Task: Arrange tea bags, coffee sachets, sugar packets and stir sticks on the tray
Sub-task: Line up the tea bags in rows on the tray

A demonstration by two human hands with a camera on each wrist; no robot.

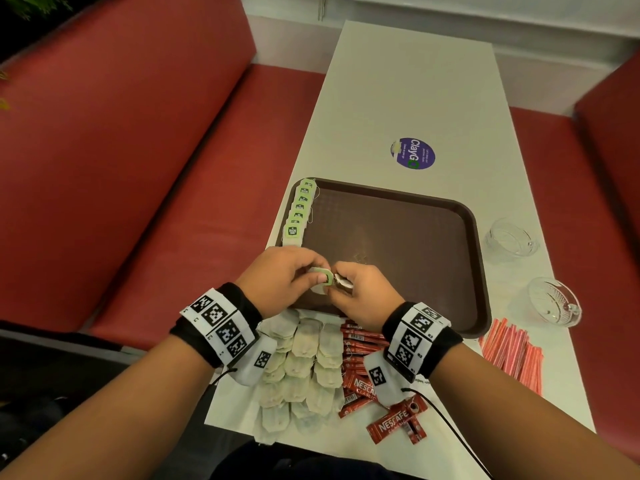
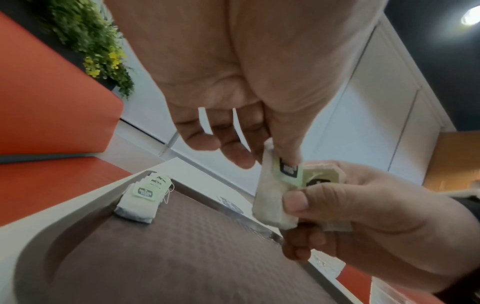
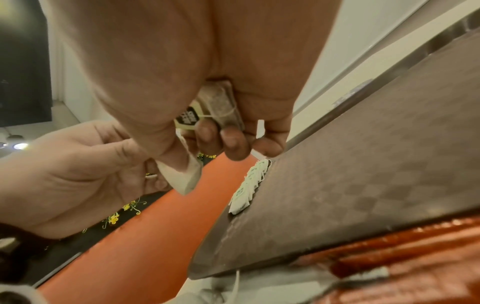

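Observation:
A brown tray [image 1: 398,237] lies on the white table, with a row of several green-tagged tea bags [image 1: 298,213] overlapping along its left edge. Above the tray's near left corner my left hand [image 1: 320,271] pinches a white tea bag [image 2: 270,197] by its green tag [image 2: 287,171]. My right hand [image 1: 337,289] meets it there, with its thumb on that same bag. The right fingers are also curled round a second tea bag [image 3: 221,105] tucked in the palm. The row of tea bags [image 2: 142,197] appears beyond the hands in both wrist views.
Between my wrists on the near table lie loose tea bags [image 1: 301,365] and red coffee sachets [image 1: 363,372]. Thin red-striped sticks [image 1: 512,351] lie right of the tray, with two glass dishes [image 1: 510,239] [image 1: 554,303] beyond. Red benches flank the table.

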